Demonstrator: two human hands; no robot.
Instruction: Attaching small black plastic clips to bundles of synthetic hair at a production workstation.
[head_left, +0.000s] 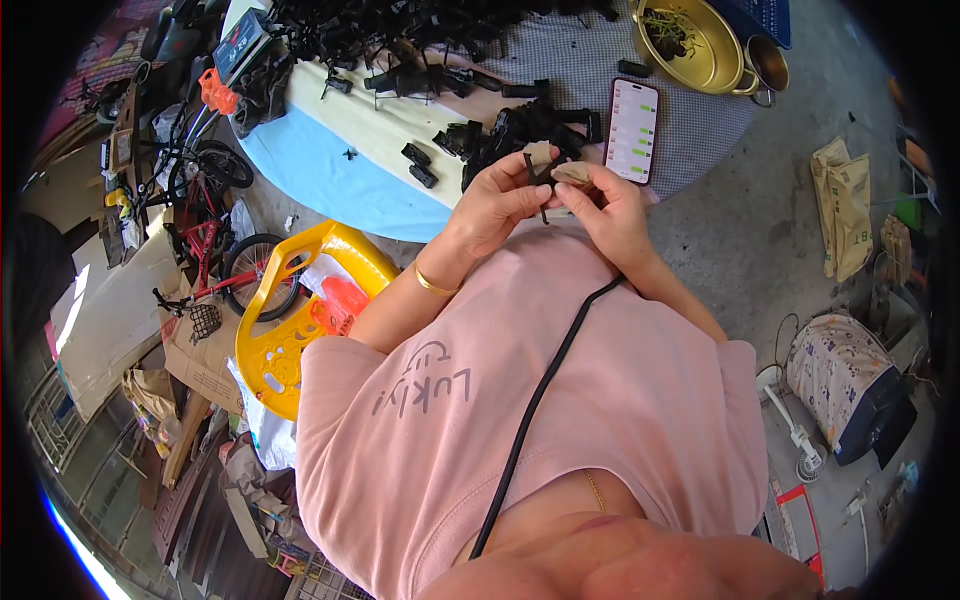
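My left hand, with a gold bangle at the wrist, pinches a small thin black plastic part in front of my chest. Facing it, my right hand is closed on the same part, with thumb and forefinger against it. Tan coverings wrap some fingertips of both hands. The part's exact kind cannot be made out, as the fingers cover much of it. Just beyond the hands lies a cluster of black plastic pieces on the cloth-covered round table. Two small black blocks sit left of that cluster.
A phone with its screen lit lies right of the hands. Behind it stand a gold basin and a smaller metal pot. A larger black heap covers the table's far side. A yellow plastic chair stands at my left.
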